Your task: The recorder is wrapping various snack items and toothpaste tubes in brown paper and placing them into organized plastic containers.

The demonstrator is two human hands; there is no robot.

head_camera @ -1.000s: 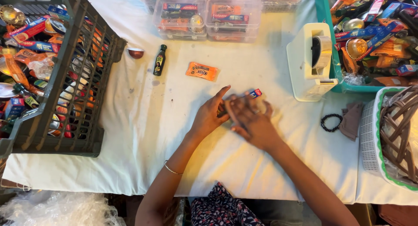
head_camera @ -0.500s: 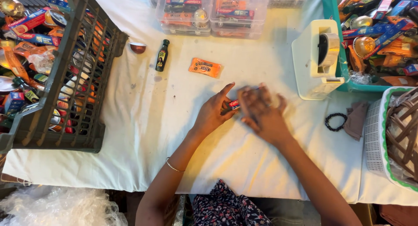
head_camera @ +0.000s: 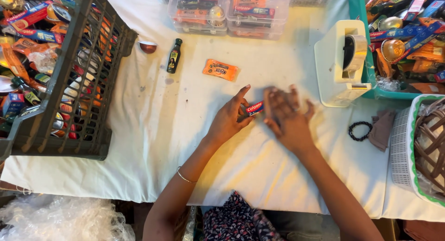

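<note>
My left hand (head_camera: 229, 119) holds a small red, white and blue box (head_camera: 255, 107) by its left end at the middle of the white-clothed table (head_camera: 153, 129). My right hand (head_camera: 286, 116) lies flat over the right part of the box and is blurred; whether it grips anything I cannot tell. An orange sachet (head_camera: 220, 70) lies just beyond the hands. A small dark bottle (head_camera: 174, 56) lies further left, beside a small red-brown cup (head_camera: 148, 46).
A dark plastic crate (head_camera: 79, 83) full of small packets stands at the left. A white tape dispenser (head_camera: 345, 62) and a teal bin (head_camera: 366, 55) of goods are at the right, with a black bead bracelet (head_camera: 360, 130), brown cloth (head_camera: 382, 128) and basket (head_camera: 417, 148). Clear boxes (head_camera: 227, 11) sit at the back.
My right hand has shifted slightly right and flattened over the box. The left hand stays on the box's left end.
</note>
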